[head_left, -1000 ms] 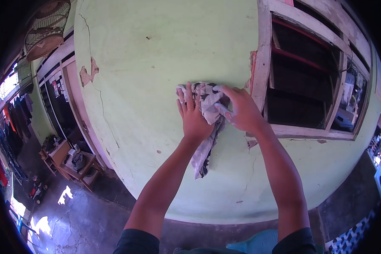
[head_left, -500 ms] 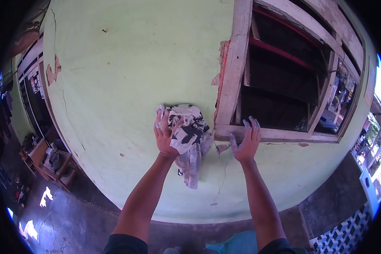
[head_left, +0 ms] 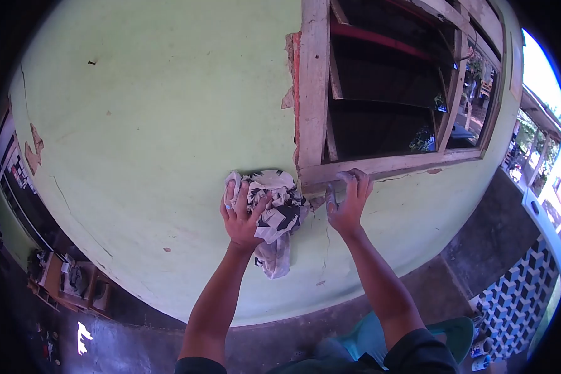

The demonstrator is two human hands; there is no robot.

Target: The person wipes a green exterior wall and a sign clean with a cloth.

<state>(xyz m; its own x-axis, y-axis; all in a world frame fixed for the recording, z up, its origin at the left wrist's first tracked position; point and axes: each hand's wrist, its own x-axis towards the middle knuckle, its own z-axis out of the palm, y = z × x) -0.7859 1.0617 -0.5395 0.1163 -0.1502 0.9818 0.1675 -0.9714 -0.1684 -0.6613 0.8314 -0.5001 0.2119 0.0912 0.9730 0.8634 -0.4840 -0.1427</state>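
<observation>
A crumpled white and black patterned cloth [head_left: 279, 209] is pressed against the pale green wall [head_left: 187, 124], its lower end hanging down. My left hand [head_left: 240, 218] lies over the cloth's left side, fingers spread and pointing up, pinning it to the wall. To the right, my right hand [head_left: 348, 202] is at the bottom rail of the wooden window frame [head_left: 380, 166], fingers apart and curled at the rail, thumb raised. Whitish smears show on its fingertips. Between the hands, by the frame's lower left corner, the plaster is chipped and cracked.
Glass louvres [head_left: 380, 128] fill the window. A nail [head_left: 92, 62] sticks out of the wall at upper left. Wooden furniture [head_left: 75, 283] stands at lower left. Below are a teal chair [head_left: 458, 333] and, at lower right, a patterned surface [head_left: 517, 299].
The view has shifted right, so the window appears further left. My right hand's fingers are more bent at the frame. My left hand stays on the cloth, which looks more bunched.
</observation>
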